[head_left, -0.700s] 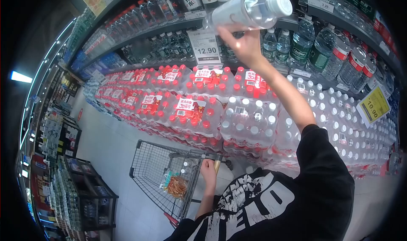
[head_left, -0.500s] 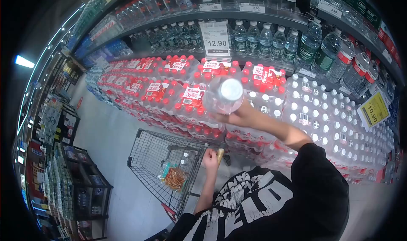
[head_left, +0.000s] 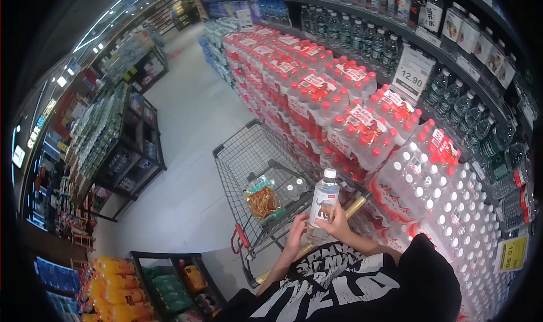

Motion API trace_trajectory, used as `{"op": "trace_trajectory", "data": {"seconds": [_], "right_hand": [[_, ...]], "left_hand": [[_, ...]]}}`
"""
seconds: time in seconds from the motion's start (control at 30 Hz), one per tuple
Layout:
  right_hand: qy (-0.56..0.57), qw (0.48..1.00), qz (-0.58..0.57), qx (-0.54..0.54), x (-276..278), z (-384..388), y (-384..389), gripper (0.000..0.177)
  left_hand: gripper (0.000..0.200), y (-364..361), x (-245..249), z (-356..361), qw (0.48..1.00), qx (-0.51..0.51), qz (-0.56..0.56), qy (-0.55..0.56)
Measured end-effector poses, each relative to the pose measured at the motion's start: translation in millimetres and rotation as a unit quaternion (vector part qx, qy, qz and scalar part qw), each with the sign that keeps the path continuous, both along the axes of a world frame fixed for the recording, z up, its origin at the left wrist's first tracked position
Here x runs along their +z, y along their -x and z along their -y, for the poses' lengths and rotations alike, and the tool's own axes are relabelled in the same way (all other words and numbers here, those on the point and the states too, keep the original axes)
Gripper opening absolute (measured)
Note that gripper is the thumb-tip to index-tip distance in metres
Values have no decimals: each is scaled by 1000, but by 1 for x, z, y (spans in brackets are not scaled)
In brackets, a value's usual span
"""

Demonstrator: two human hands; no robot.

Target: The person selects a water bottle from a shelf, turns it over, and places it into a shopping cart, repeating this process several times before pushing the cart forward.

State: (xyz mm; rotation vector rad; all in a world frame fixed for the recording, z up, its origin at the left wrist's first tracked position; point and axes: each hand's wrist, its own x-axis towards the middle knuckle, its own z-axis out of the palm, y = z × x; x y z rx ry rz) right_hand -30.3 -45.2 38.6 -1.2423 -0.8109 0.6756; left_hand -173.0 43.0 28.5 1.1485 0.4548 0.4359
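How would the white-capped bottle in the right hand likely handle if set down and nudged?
The bottle looks tall and narrow, so upright it would probably tip easily. Its rounded body suggests it would roll once on its side, perhaps less freely on the open wire mesh of the cart. The clear plastic may flex a little when squeezed.

Your R hand (head_left: 338,227) closed in firm grip, R forearm (head_left: 369,245) angled in from R; your L hand (head_left: 296,234) close beside, L forearm (head_left: 275,274) slanting up.

Shop: price tags (head_left: 413,74) on stocked shelves (head_left: 435,42), bottle multipacks (head_left: 362,124), wire cart (head_left: 254,158).
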Motion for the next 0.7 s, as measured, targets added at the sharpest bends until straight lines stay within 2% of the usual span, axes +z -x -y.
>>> {"op": "trace_trajectory", "data": {"seconds": [0.03, 0.07, 0.13, 0.17, 0.23, 0.27, 0.3, 0.33, 0.43, 0.47, 0.5, 0.53, 0.6, 0.63, 0.7], "right_hand": [[2, 1000, -2, 4, -4, -6, 9, 64], [4, 1000, -2, 8, -8, -13, 15, 63], [-7, 999, -17, 36, -6, -26, 31, 61], [2, 998, -40, 48, -7, -31, 39, 59], [11, 995, -58, 77, 8, -39, 55, 48], [7, 995, -56, 88, 6, -44, 59, 48], [18, 986, -95, 133, 6, -46, 63, 46], [32, 974, -132, 179, 6, -49, 66, 43], [38, 965, -103, 239, 21, -50, 71, 35], [43, 958, -98, 265, 26, -51, 73, 32], [30, 963, -78, 255, 30, -54, 77, 23], [32, 958, -75, 273, 31, -56, 77, 23], [117, 960, -115, 227, 27, -63, 72, 17], [101, 970, -117, 186, 15, -67, 74, 11], [73, 988, -13, 132, -14, -77, 78, 8]], "left_hand": [[47, 11, 1, -6, 997, -11, -4, -75], [47, 20, 2, -9, 997, 5, -7, -80], [50, 38, 15, -11, 999, -27, -25, -34], [60, 46, 1, -13, 999, -8, -35, -36], [62, 57, 14, -9, 996, 23, -58, -58], [65, 60, 18, -11, 993, 39, -75, -79], [69, 63, 19, -13, 979, 74, -90, -169], [69, 71, 20, -13, 977, 85, -90, -171], [61, 96, 29, -10, 988, 135, -60, 50], [61, 105, 25, -10, 986, 150, -56, 51], [60, 115, 18, -9, 982, 112, 8, 150], [61, 124, 9, -8, 964, 73, 76, 242], [64, 134, -5, -1, 964, 87, 81, 238], [62, 138, -2, 2, 961, 95, 84, 244], [59, 141, -5, 11, 956, 106, 106, 252]]}}
